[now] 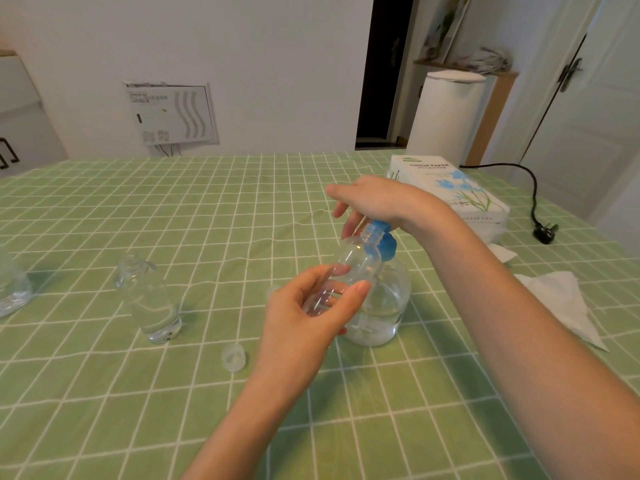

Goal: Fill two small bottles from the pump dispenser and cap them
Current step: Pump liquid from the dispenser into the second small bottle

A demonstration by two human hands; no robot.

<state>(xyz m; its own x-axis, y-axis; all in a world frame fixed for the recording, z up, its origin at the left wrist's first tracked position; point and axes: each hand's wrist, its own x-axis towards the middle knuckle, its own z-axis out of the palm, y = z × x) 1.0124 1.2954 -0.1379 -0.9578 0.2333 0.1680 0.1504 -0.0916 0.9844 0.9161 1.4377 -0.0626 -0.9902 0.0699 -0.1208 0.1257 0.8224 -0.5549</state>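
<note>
2 hands: both busy over the green checked counter point(104, 393), each with its own job.
Loose cap: a small clear cap point(234, 357) lies on the cloth, apart from any bottle.
Left hand point(304, 327): fingers point(358, 289) curled shut around a small bottle point(349, 268), clear, round-shouldered, apparently empty, tilted so its open neck meets the blue spout.
Second bottle: another clear bottle point(152, 299) stands upright to the left, partly filled and uncapped.
Pump dispenser point(377, 306): squat clear jug, blue pump head, touching the held bottle.
Right hand point(374, 199): palm pressing on the pump, fingers spread loose, gripping nothing.
Doing it well: probably keep the neck right under the spout and press slowly; thin, slick plastic could slip or overflow.
Far side: white tissue pack point(450, 188) and a crumpled tissue point(561, 303).
</note>
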